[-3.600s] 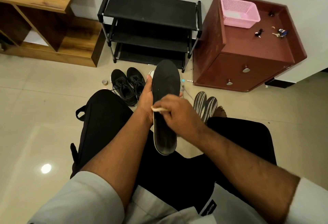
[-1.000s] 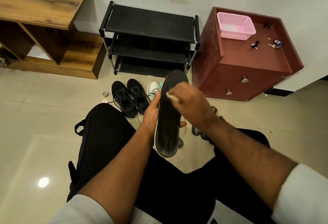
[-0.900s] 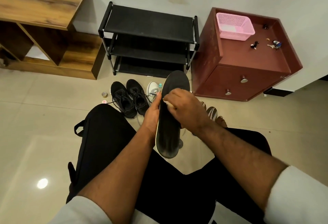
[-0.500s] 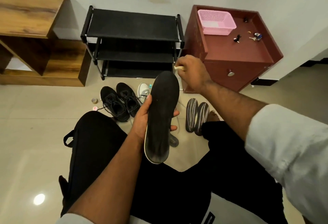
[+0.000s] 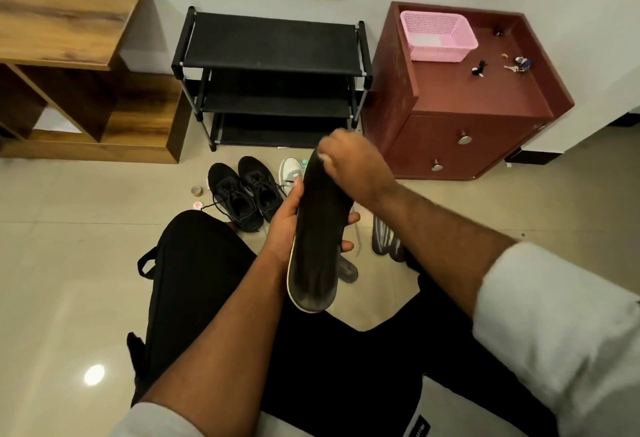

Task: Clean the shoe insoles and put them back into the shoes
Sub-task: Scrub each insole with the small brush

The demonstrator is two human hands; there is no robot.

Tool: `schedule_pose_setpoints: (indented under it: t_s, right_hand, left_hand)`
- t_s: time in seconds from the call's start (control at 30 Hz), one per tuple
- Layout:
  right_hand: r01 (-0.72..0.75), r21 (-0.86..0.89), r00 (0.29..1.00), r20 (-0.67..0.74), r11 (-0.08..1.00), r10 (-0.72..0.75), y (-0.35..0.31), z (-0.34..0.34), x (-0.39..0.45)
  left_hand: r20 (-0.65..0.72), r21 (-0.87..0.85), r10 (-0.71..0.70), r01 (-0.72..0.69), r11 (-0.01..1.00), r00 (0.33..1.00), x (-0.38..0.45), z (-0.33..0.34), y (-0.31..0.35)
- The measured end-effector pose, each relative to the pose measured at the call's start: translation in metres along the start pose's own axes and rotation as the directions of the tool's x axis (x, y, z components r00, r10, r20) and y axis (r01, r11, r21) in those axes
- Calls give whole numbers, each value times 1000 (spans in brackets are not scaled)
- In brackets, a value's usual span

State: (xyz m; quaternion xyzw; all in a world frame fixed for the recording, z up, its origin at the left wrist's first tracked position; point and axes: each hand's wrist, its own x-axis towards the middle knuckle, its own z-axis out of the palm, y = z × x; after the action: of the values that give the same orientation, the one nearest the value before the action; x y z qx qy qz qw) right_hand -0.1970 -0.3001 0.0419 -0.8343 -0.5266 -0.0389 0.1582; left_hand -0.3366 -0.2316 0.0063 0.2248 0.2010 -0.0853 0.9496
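Room: beige tiled floor (image 5: 86, 263) is running up to a white wall, with a black three-tier shoe rack (image 5: 273, 45) standing between a wooden shelf unit (image 5: 69, 20) and a dark red cabinet (image 5: 478, 97).
Cabinet top: a pink basket (image 5: 438, 36) is sitting at the back, with keys (image 5: 519, 65) and small bits lying near it.
Person: someone is sitting with black-trousered legs (image 5: 194, 280) apart, looking down at both hands.
Left hand: the left hand (image 5: 287, 225) is gripping a black insole (image 5: 317, 239) around its middle, thumb on the near edge and fingertips curling round the far edge.
Insole: it is being held up above the lap, toe end pointing away, its heel showing a pale rim.
Right hand: the right hand (image 5: 349, 168) is pressing on the toe end with curled fingers, pinching something small and pale; the blur is hiding what it is.
Shoes: a pair of black sneakers (image 5: 244, 192) is standing on the floor before the rack, with a white shoe (image 5: 290, 169) just beside them.
Other insoles: two striped insoles (image 5: 384, 239) are lying on the floor under the right forearm, partly hidden.
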Motion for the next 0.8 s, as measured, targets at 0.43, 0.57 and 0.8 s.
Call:
schedule_pose_setpoints:
  t_s: [0.43, 0.57, 0.8]
  right_hand:
    - [97, 119, 994, -68, 988, -89, -9, -18, -41]
    - [157, 207, 985, 36, 966, -168, -47, -6, -77]
    - [6, 40, 1000, -4, 999, -6, 5, -3, -23]
  left_hand:
    - [-52, -68, 33, -37, 997, 998, 6, -4, 4]
    - [-31, -193, 104, -108, 975, 994, 8, -5, 5]
    - [69, 43, -1, -2, 999, 998, 2, -3, 0]
